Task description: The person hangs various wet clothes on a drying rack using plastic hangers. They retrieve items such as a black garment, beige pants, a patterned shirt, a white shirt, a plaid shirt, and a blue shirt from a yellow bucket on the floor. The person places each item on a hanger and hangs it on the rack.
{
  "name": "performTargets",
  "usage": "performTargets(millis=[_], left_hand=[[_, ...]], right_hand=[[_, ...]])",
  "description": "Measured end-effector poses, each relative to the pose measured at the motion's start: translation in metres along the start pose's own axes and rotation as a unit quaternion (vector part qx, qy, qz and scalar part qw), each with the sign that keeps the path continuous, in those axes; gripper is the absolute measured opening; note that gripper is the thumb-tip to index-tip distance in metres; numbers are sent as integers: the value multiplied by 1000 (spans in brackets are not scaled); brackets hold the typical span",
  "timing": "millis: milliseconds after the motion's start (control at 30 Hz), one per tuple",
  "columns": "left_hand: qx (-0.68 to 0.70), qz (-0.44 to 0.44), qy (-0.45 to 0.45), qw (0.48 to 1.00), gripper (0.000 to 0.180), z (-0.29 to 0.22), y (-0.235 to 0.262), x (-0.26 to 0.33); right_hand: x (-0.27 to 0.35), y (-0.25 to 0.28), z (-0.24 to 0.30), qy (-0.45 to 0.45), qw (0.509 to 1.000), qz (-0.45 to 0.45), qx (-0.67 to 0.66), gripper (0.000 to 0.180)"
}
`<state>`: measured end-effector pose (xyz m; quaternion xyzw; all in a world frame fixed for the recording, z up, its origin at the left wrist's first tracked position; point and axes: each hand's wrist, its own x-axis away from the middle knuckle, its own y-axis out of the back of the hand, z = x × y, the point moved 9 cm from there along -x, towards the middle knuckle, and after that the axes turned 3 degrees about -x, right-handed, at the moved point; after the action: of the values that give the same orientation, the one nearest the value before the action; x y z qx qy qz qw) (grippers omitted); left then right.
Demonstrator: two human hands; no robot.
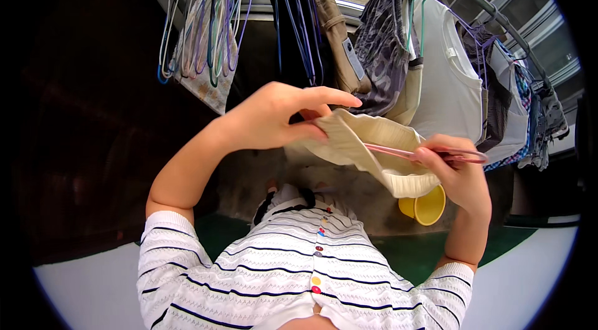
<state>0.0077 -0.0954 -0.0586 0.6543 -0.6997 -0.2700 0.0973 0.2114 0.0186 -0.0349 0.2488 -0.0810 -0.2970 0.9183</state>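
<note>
A cream garment with a gathered elastic waistband hangs open in front of me, probably trousers or shorts; its lower part is mostly out of sight. At its left end, my left hand pinches the band between the thumb and bent fingers, the index finger stretched out to the right. My right hand is closed round a pink clothes hanger at the garment's right side. One end of the hanger reaches into the waist opening, while the other sticks out past my fingers.
Ahead, a metal rail carries a white sleeveless top, a grey patterned garment, brown trousers and more clothes to the right. Bare hangers cluster at the left. A yellow container stands below my right hand.
</note>
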Motion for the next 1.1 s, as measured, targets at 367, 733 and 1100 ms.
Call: performTargets(millis=[367, 733, 1100], left_hand=[[-96, -152, -125, 976, 38, -18, 49, 4], [-546, -18, -92, 832, 60, 24, 16, -81], [-540, 100, -140, 824, 16, 31, 17, -54]], right_hand=[[61, 51, -20, -104, 987, -117, -42, 9], [73, 8, -72, -265, 960, 56, -68, 29], [-7, 43, 72, 4, 999, 40, 35, 12]])
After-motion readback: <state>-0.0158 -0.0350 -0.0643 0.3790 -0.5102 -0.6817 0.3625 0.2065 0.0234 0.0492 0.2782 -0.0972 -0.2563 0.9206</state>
